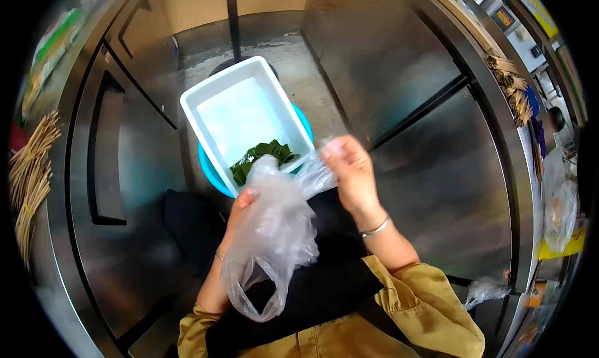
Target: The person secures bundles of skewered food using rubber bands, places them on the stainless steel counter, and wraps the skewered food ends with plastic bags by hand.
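Observation:
A bunched clear plastic bag (274,217) hangs over my lap, its handle loop drooping toward me. My left hand (242,202) grips the bag from the left side, its fingers partly hidden behind the plastic. On the right, my right hand (349,164) pinches a stretched-out part of the same plastic between thumb and fingers. Just beyond the bag, a white rectangular tub (203,124) holds a small heap of dark green cut pieces, leaf-like or seaweed-like (265,153), in its near corner.
Under the tub sits a round turquoise basin (212,171) on the floor. Steel cabinet doors (134,189) flank both sides. Bundles of thin wooden sticks (34,177) lie on the left counter, more stick bundles (511,87) on the right. A plastic bag (560,202) hangs at the right.

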The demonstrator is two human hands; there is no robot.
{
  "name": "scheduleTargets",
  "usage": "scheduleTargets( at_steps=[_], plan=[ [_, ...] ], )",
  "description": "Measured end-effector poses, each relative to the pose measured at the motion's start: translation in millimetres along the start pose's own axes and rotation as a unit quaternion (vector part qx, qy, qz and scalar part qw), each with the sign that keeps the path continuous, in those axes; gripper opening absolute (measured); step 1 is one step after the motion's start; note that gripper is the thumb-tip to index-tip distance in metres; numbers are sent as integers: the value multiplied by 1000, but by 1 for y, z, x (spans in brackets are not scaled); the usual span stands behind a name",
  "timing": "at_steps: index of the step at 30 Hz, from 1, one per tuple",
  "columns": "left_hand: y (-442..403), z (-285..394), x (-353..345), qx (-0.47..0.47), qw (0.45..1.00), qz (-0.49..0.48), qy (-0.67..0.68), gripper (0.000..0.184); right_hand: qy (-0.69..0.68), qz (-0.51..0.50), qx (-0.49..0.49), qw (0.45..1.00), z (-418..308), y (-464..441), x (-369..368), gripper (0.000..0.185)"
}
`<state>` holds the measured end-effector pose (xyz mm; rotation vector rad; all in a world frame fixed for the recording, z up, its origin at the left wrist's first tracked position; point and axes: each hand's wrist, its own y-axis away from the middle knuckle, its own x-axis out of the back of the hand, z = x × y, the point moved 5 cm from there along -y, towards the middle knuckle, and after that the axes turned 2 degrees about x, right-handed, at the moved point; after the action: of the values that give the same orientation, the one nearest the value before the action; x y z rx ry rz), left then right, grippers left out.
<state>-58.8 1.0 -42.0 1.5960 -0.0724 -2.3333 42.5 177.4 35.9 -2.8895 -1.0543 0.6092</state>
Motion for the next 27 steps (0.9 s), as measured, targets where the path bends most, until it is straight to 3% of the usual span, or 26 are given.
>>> scheduleTargets(
  at_steps=[1, 2, 3, 4, 6, 8, 10, 12, 14, 16, 18, 19, 20, 21, 22, 23, 24, 25, 26, 27],
  plan=[
    [8, 2, 7, -23, 999, 25, -36, 40, -32, 13, -63, 997, -8, -3, 12, 4],
    [10, 7, 13, -59, 995, 51, -65, 39, -97, 44, -55, 993, -13, -9, 17, 5],
    [25, 9, 31, -70, 977, 100, -177, 37, -137, 43, -53, 988, -20, -10, 24, 4],
    [42, 14, 34, -100, 922, 145, -344, 36, -169, 43, -40, 984, -33, -12, 37, 4],
    [60, 22, 48, -163, 849, 174, -471, 33, -178, 109, 10, 978, -66, -14, 62, 4],
    [77, 32, 52, -213, 698, 194, -656, 30, -145, 167, 112, 969, -123, -13, 90, 6],
    [85, 43, 58, -246, 494, 183, -814, 27, -38, 244, 298, 922, -213, 10, 105, 6],
    [90, 48, 92, -261, 230, 173, -922, 25, 10, 262, 496, 828, -298, 47, 107, 6],
    [79, 50, 35, -228, 528, 199, -794, 26, 202, 243, 658, 684, -368, 84, 89, 6],
    [70, 51, 36, -245, 503, 162, -813, 27, 289, 236, 732, 570, -399, 92, 90, 2],
    [59, 45, 34, -260, 480, 131, -827, 29, 420, 247, 619, 616, -415, 67, 126, 5],
    [46, 46, 45, -194, 732, 198, -622, 30, 463, 265, 527, 661, -416, 50, 153, 6],
    [34, 31, 60, -107, 900, 238, -348, 32, 499, 280, 431, 698, -412, 34, 186, 7],
    [14, 31, 114, -195, 786, 109, -576, 31, 485, 274, 337, 759, -403, 19, 235, 7],
    [19, 33, 120, -201, 786, 104, -576, 31, 464, 266, 240, 810, -392, 8, 274, 8],
    [18, 29, 128, -97, 964, 68, -237, 32, 573, 294, 168, 746, -388, 8, 285, 10],
    [18, 25, 119, 29, 990, 19, 134, 34, 667, 320, 92, 666, -387, 9, 292, 12],
    [27, 33, 70, -74, 985, 117, -100, 36, 719, 329, 139, 596, -395, 12, 281, 14],
    [34, 35, 60, -71, 986, 108, -108, 36, 764, 338, 179, 519, -398, 15, 269, 17],
    [39, 40, 56, -113, 951, 114, -264, 38, 736, 346, 267, 517, -402, 20, 265, 20]
  ],
)
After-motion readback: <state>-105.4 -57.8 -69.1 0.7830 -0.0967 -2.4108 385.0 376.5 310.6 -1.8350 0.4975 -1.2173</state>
